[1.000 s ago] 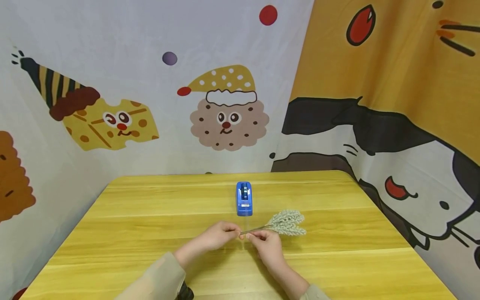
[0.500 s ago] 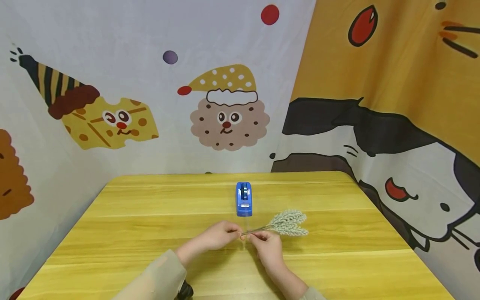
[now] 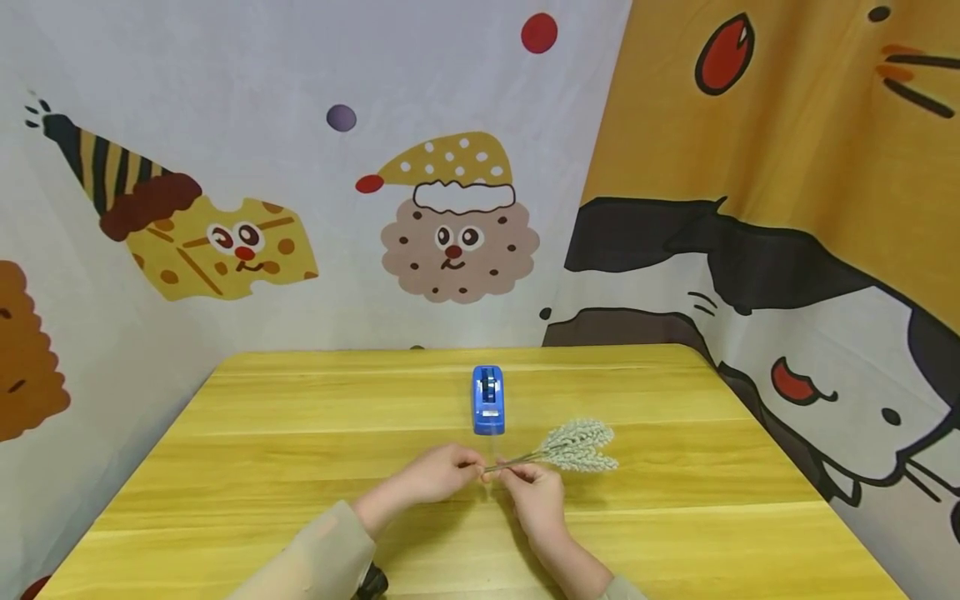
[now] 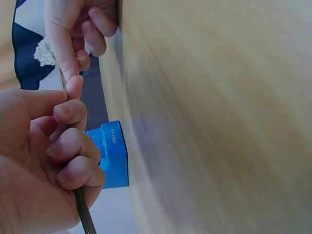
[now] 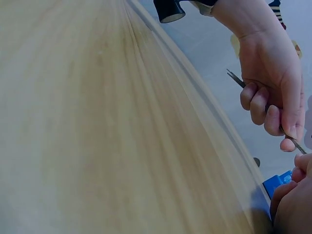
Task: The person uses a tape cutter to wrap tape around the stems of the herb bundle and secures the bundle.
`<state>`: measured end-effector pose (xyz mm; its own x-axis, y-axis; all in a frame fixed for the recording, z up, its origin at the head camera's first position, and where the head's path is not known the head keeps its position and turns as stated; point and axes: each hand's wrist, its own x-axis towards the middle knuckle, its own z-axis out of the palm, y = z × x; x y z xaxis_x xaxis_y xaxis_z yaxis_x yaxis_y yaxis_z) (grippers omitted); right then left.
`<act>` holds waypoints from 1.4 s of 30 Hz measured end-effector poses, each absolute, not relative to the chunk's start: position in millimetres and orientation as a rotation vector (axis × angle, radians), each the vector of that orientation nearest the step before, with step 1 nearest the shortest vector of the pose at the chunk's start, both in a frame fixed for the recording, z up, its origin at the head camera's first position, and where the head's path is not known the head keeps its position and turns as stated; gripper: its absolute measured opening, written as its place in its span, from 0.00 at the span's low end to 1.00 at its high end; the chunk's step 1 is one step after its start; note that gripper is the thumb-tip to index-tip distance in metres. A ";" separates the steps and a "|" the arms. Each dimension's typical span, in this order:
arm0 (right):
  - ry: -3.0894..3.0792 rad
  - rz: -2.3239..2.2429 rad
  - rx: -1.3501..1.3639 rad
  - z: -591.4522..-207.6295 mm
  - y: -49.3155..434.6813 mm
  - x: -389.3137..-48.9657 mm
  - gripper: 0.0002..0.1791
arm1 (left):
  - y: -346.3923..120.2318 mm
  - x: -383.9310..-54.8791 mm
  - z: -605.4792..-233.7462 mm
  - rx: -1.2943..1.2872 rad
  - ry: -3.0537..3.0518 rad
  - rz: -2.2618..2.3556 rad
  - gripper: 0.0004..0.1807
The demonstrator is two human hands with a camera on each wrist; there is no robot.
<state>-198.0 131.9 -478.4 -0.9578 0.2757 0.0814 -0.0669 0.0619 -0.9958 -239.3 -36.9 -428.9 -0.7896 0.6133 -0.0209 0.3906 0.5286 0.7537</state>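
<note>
A bunch of pale green artificial grain sprigs [image 3: 577,447] is held crosswise above the table, heads to the right. My left hand [image 3: 442,472] grips the stems [image 4: 84,209], its fingers curled round them and the cut ends sticking out behind the palm. Close beside it, my right hand [image 3: 536,497] pinches near the stems with thumb and forefinger; its fingertips partly hide what lies between them. Beyond both hands stands a blue tape dispenser [image 3: 488,400]. From its front a faint clear strip of tape [image 3: 492,447] runs toward the stems between the hands.
The wood-grain table [image 3: 262,450] extends around the hands on all sides. Behind it hangs a curtain [image 3: 322,325] printed with cartoon figures. A black wrist mount [image 3: 371,581] shows at the left sleeve.
The sprigs and my left fingertips have shifted very slightly to the right. My right hand and the dispenser stay almost where they were.
</note>
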 end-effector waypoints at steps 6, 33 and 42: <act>-2.093 1.976 -0.202 -478.7 133.2 -197.4 0.05 | -35.2 -238.1 -425.5 0.843 2.505 1.087 0.12; -2.055 2.257 -0.142 -475.2 140.8 -196.5 0.12 | -30.6 -233.3 -420.9 0.820 2.560 1.032 0.11; -1.906 2.461 -0.184 -478.7 142.1 -200.1 0.10 | -28.9 -236.6 -422.5 0.848 2.578 0.986 0.11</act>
<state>-200.1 142.1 -478.7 -0.9928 0.0903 -0.0789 0.0538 -0.2525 -0.9661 -236.6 -28.9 -422.5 -0.7983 0.6016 -0.0273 0.4299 0.6012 0.6736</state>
